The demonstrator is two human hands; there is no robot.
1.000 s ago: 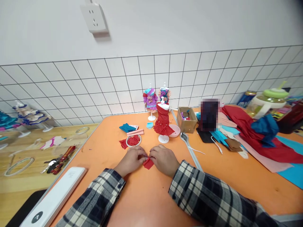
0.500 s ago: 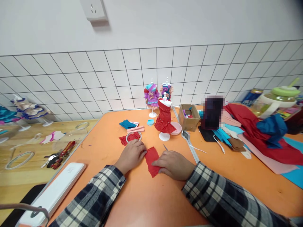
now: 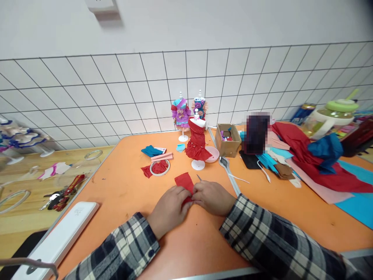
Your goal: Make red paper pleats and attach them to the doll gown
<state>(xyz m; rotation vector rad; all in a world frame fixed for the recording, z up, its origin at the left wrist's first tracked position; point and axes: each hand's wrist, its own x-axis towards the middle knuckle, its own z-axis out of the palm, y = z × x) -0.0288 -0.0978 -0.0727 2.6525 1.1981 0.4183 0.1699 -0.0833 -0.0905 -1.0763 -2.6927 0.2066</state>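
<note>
A white wall (image 3: 189, 23) stands above a tiled band marked off by dark lines, and in front of it spreads an orange tabletop (image 3: 116, 190).

In the head view, a small red piece (image 3: 183, 180) of crinkled sheet lies on the tabletop between the two hands, with its far end flat and uncovered. The left hand (image 3: 169, 208) covers the near left part, fingers bent and thumb closed in on the near edge, gripping it. The right hand (image 3: 214, 197) pinches the right edge with its fingertips. A thin pointed tip (image 3: 199, 177) shows just past that hand's knuckles; whether the fingers also hold it, I cannot tell. Beyond the piece stands a dress form in a red dress (image 3: 197, 138), and to its left a ring (image 3: 160, 175) lies over a red scrap (image 3: 146, 171).

The piece looks like crepe paper or thin cloth: probably very light, soft and limp, easily creased and perhaps easily torn. It is best held by opposite edges, in a light pinch close to the fold, without tugging.
</note>
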